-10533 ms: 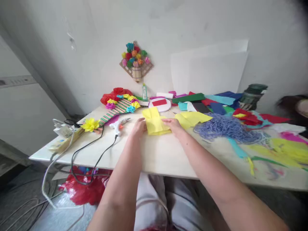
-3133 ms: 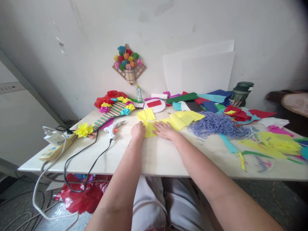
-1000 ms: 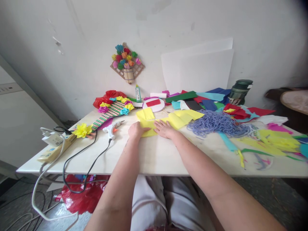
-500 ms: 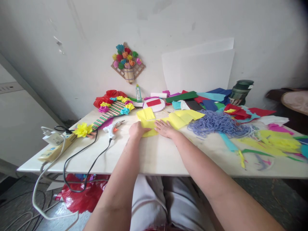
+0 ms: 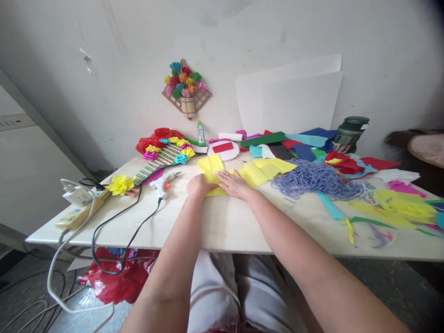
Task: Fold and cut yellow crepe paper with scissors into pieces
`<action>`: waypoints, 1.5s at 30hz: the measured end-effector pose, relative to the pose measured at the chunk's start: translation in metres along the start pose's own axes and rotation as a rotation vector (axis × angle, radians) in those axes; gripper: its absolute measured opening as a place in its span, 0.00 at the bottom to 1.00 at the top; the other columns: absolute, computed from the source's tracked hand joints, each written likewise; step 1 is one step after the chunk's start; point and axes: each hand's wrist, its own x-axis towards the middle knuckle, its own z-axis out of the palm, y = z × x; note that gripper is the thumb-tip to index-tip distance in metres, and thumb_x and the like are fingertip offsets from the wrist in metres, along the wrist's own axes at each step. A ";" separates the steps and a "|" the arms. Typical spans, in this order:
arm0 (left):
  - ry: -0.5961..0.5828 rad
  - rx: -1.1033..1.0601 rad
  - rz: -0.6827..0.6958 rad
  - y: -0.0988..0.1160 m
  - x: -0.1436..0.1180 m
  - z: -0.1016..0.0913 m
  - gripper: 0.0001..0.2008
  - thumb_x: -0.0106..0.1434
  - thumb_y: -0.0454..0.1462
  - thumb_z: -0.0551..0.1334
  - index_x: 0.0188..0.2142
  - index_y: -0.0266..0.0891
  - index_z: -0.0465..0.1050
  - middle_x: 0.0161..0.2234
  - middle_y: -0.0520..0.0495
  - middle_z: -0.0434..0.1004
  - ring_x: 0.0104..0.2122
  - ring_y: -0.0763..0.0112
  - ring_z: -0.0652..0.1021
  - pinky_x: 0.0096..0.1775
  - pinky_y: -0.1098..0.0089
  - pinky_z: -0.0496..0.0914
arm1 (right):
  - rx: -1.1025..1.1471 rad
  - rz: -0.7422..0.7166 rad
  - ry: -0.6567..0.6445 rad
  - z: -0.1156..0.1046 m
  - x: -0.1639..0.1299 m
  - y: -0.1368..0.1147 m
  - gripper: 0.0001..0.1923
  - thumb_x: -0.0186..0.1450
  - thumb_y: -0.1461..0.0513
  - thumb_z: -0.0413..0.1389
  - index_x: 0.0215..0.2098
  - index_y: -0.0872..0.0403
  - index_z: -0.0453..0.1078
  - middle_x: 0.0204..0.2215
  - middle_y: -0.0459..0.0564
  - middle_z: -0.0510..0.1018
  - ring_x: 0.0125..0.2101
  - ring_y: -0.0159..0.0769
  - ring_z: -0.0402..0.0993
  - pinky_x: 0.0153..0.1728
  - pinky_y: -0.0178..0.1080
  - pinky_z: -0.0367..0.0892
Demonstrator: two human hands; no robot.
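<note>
A folded sheet of yellow crepe paper [image 5: 212, 166] lies flat on the white table [image 5: 222, 222] in front of me. My left hand [image 5: 198, 186] rests on its left near corner with the fingers curled over the edge. My right hand [image 5: 234, 183] lies flat on the sheet, fingers spread and pressing it down. Another yellow sheet [image 5: 267, 170] lies just right of my right hand.
A glue gun [image 5: 164, 183] with a black cord lies left of my hands, beside a power strip [image 5: 80, 204] and a yellow paper flower [image 5: 120, 184]. Purple beads [image 5: 319, 179], coloured paper scraps, a glue bottle [image 5: 200, 133] and a dark jar [image 5: 350, 134] fill the right and back.
My right hand has slid a little to the left across the yellow sheet. My left hand stays on the sheet's near left corner.
</note>
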 end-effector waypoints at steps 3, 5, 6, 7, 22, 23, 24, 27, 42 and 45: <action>0.006 -0.021 -0.001 -0.003 0.001 -0.001 0.28 0.45 0.55 0.60 0.39 0.38 0.69 0.41 0.37 0.73 0.42 0.56 0.73 0.38 0.66 0.66 | 0.008 0.046 -0.121 0.004 0.001 -0.002 0.29 0.65 0.52 0.30 0.62 0.52 0.41 0.62 0.43 0.41 0.61 0.32 0.31 0.57 0.48 0.26; -0.017 -0.102 0.004 -0.008 0.003 -0.002 0.26 0.47 0.55 0.58 0.36 0.37 0.70 0.38 0.38 0.74 0.40 0.57 0.74 0.37 0.67 0.67 | 0.014 0.069 -0.147 0.005 0.001 -0.002 0.29 0.65 0.52 0.30 0.62 0.51 0.40 0.62 0.41 0.39 0.61 0.32 0.30 0.57 0.48 0.26; -0.045 -0.181 0.005 -0.011 0.004 -0.003 0.25 0.49 0.55 0.57 0.35 0.36 0.71 0.36 0.39 0.75 0.38 0.58 0.75 0.35 0.68 0.67 | 0.016 0.071 -0.151 0.004 0.001 -0.002 0.29 0.65 0.52 0.30 0.62 0.51 0.40 0.62 0.40 0.39 0.61 0.31 0.30 0.57 0.47 0.26; -0.095 -0.296 0.003 -0.015 0.005 -0.004 0.24 0.50 0.54 0.56 0.34 0.36 0.71 0.34 0.40 0.76 0.35 0.60 0.76 0.33 0.69 0.68 | 0.018 0.073 -0.154 0.004 0.001 -0.002 0.29 0.65 0.52 0.30 0.62 0.51 0.40 0.62 0.40 0.38 0.61 0.31 0.30 0.57 0.47 0.26; -0.266 -0.826 -0.142 -0.036 0.015 0.002 0.07 0.52 0.35 0.59 0.30 0.35 0.72 0.26 0.45 0.77 0.25 0.69 0.76 0.30 0.72 0.70 | 0.004 0.096 -0.149 0.003 -0.002 -0.003 0.29 0.64 0.53 0.30 0.63 0.50 0.37 0.62 0.39 0.37 0.61 0.32 0.28 0.58 0.47 0.28; -0.264 -0.835 -0.144 -0.036 0.015 0.002 0.06 0.52 0.35 0.59 0.29 0.36 0.72 0.26 0.45 0.77 0.25 0.69 0.77 0.30 0.71 0.71 | 0.005 0.100 -0.150 0.003 -0.002 -0.003 0.29 0.64 0.53 0.30 0.63 0.50 0.37 0.62 0.39 0.37 0.61 0.32 0.28 0.58 0.47 0.28; -0.260 -0.841 -0.147 -0.036 0.016 0.003 0.05 0.52 0.36 0.59 0.29 0.36 0.72 0.26 0.45 0.77 0.26 0.68 0.77 0.30 0.70 0.71 | 0.005 0.102 -0.150 0.003 -0.002 -0.003 0.29 0.64 0.53 0.30 0.63 0.50 0.37 0.62 0.39 0.37 0.61 0.32 0.28 0.58 0.47 0.28; -0.248 -0.841 -0.161 -0.037 0.016 0.003 0.04 0.52 0.36 0.59 0.26 0.37 0.71 0.24 0.46 0.76 0.25 0.68 0.76 0.30 0.70 0.71 | 0.004 0.106 -0.154 0.003 -0.002 -0.003 0.30 0.64 0.52 0.29 0.63 0.51 0.37 0.62 0.39 0.37 0.61 0.32 0.28 0.58 0.47 0.28; -0.205 -0.750 -0.143 -0.039 0.021 0.009 0.04 0.51 0.36 0.60 0.23 0.38 0.68 0.21 0.48 0.74 0.25 0.69 0.76 0.29 0.72 0.70 | 0.006 0.109 -0.153 0.003 -0.002 -0.004 0.30 0.64 0.53 0.29 0.63 0.51 0.36 0.62 0.38 0.36 0.61 0.32 0.28 0.57 0.49 0.28; -0.186 -0.738 -0.128 -0.037 0.020 0.008 0.05 0.51 0.36 0.59 0.22 0.37 0.67 0.20 0.48 0.72 0.22 0.70 0.74 0.26 0.73 0.69 | -0.002 0.109 -0.155 0.004 -0.001 -0.003 0.29 0.64 0.52 0.29 0.63 0.49 0.36 0.62 0.38 0.36 0.61 0.32 0.28 0.57 0.50 0.28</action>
